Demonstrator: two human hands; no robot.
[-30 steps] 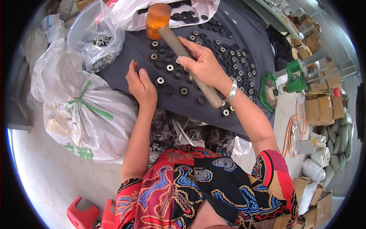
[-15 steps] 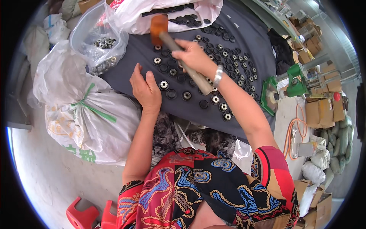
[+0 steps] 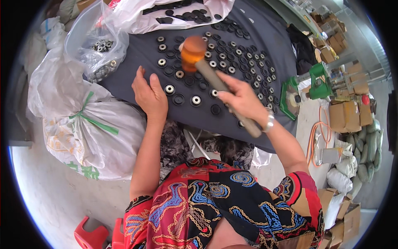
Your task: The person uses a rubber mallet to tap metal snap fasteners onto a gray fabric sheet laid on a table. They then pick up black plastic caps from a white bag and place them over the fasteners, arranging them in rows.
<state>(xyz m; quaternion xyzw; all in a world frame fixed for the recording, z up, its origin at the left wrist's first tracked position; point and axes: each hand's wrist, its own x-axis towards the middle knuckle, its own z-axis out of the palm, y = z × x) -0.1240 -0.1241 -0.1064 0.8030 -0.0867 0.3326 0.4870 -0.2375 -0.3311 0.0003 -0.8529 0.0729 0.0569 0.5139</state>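
Note:
My right hand (image 3: 242,97) is closed round the handle of a mallet (image 3: 215,76), whose orange head is blurred and held over the rows on the dark cloth. Beneath it lie many black rings (image 3: 178,99), several with a silver bearing (image 3: 196,100) in the middle. My left hand (image 3: 150,93) is empty, its fingers apart and thumb raised, at the cloth's near left side. Closest to that hand is a black ring with a bearing (image 3: 169,89).
Left of the cloth (image 3: 143,50) stand a clear bag of bearings (image 3: 101,45) and a tied white sack (image 3: 87,124). A white bag (image 3: 137,20) with black rings lies at the far side. On the right edge sits a green metal press (image 3: 319,85); cardboard boxes (image 3: 346,118) lie beyond.
My right hand and the mallet have moved to the right and nearer me. My whole view has shifted a little, and my left hand remains open by the rings.

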